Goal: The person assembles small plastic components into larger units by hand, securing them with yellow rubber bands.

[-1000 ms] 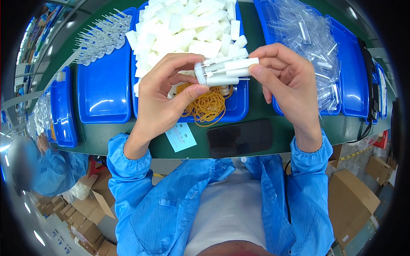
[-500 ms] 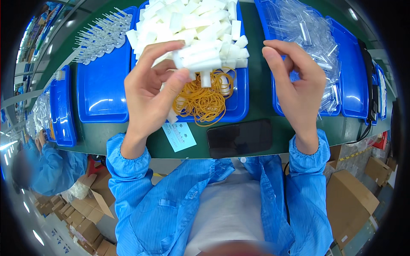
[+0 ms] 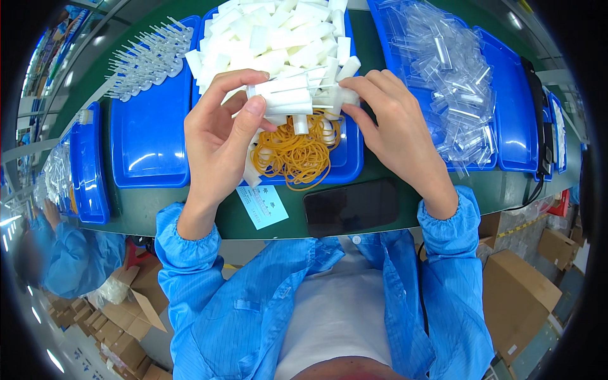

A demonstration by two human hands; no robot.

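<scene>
The bundle (image 3: 286, 99) is white and smooth: at least two fat tubes lie side by side, lengthwise across the view, with a pale round end piece (image 3: 251, 92) at the left and thin rods reaching out at the right. It is held above the middle tray (image 3: 349, 161), between the two hands.

The left hand (image 3: 218, 130) is half open, palm turned inward, with thumb and forefinger closed on the bundle's left end and the other fingers curled behind. The right hand (image 3: 396, 117) reaches in at a slant, wrist bent toward the middle; its thumb and forefinger come nearly together at a white piece (image 3: 346, 96) by the rod tips. Whether they pinch it or merely touch it I cannot tell.

On the table (image 3: 253, 226) below are one black phone (image 3: 351, 206) and one pale blue slip (image 3: 263, 206). Beyond them, rubber bands (image 3: 294, 158) lie in one tangle, past counting. The white tubes (image 3: 272, 35) heaped farther off are likewise too many to count.

At least six blue trays show, counting the middle one; one at right carries a heap of clear tubes (image 3: 449, 76). White pins (image 3: 152, 60) stand in rows at far left.
</scene>
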